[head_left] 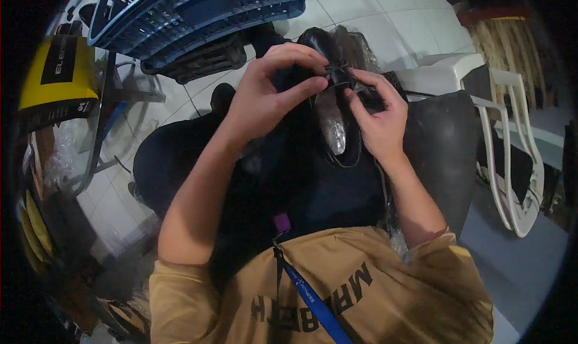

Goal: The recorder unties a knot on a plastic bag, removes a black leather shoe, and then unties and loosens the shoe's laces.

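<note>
A black lace-up shoe (316,41) rests on my lap, its toe pointing away from me and a shiny silvery insole (333,130) showing in its opening. Over the lacing, thumb and forefinger of my left hand (274,85) pinch a thin dark shoelace (340,66). From the other side my right hand (385,112) pinches the lace beside the shoe's throat, fingers bent close to the leather. The lace ends are partly hidden by my fingers. Clear crinkled plastic wrap (360,46) lies just right of the toe.
A blue plastic crate (223,19) stands ahead, above a black crate (211,61). To the left is a yellow and black box (57,79) by a metal frame. A white plastic chair (445,73) stands at the right, with straw-like bristles (506,49) behind it.
</note>
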`<state>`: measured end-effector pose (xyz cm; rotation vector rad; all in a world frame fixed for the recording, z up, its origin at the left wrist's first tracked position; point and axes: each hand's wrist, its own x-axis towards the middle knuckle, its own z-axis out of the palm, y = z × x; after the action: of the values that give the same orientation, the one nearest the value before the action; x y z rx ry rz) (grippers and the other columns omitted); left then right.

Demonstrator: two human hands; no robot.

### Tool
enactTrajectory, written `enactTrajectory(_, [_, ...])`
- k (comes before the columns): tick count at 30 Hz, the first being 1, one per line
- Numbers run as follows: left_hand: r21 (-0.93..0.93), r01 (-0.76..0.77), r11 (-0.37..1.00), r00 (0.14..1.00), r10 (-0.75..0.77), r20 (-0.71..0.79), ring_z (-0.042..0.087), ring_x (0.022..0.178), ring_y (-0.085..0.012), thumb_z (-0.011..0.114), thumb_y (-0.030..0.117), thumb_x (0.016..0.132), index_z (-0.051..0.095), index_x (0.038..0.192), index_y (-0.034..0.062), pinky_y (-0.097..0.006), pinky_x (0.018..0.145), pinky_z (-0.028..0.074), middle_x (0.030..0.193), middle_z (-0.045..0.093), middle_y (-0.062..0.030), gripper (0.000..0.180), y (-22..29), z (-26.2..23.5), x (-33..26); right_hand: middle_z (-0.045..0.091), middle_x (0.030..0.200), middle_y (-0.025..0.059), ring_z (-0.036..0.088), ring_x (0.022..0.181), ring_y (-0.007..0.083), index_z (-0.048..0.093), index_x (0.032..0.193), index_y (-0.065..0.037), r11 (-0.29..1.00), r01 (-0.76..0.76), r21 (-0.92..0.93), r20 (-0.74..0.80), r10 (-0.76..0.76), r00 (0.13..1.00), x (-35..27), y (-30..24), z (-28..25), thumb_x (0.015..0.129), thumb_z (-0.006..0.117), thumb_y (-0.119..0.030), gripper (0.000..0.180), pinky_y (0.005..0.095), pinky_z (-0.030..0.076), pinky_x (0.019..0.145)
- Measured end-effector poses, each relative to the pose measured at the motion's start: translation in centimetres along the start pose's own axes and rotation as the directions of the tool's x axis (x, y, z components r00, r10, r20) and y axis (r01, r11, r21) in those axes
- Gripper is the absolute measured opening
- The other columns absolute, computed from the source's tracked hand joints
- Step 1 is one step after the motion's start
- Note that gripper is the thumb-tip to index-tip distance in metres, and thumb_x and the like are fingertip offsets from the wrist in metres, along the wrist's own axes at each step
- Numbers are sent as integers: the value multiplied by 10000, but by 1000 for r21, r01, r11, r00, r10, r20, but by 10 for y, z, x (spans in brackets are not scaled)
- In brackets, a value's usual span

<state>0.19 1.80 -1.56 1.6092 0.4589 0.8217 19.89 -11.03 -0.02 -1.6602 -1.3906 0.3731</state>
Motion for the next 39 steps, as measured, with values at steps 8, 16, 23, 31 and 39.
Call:
enactTrajectory(8, [75,23,997,996,-17,-86,651,1131,-221,888,174,874,797,986,45,-380,1062,443,1068,748,-66,194,-2,3,0,740,1048,43,678,980,125,766,1121,-1,932,-200,302,130,168,977,-1,7,-10,993,785,-77,150,284,519,935])
enactTrajectory(16, [23,58,998,998,-57,-40,645,1087,-175,861,145,924,754,990,17,-344,1030,462,1076,721,-45,179,5,5,1,618,890,-47,584,844,64,678,1129,-38,725,-538,430,427,362,829,21,3,-35,1032,750,-119,145,239,485,767])
enactTrajectory(23, [-6,37,999,998,-37,-44,654,1092,-176,864,145,926,766,996,21,-345,1037,467,1076,723,-46,173,5,5,2,535,828,-86,493,789,46,712,1079,-82,699,-673,243,640,406,653,39,11,-38,1094,681,-307,228,229,398,719])
enactTrajectory(31, [-9,52,999,998,-52,-44,656,1088,-172,862,130,927,776,1007,22,-338,1020,476,1080,722,-46,160,3,6,1,583,869,-86,500,815,39,730,1078,-65,849,-463,255,472,308,826,43,7,-34,1053,730,-263,200,227,402,760])
enactTrajectory(39, [-16,36,999,998,-37,-60,598,960,-151,881,179,915,798,1031,29,-318,907,490,1020,695,-28,207,1,7,2,592,831,-90,497,796,41,755,1003,-54,851,-487,196,542,320,777,43,6,-44,1079,697,-273,239,239,403,730])
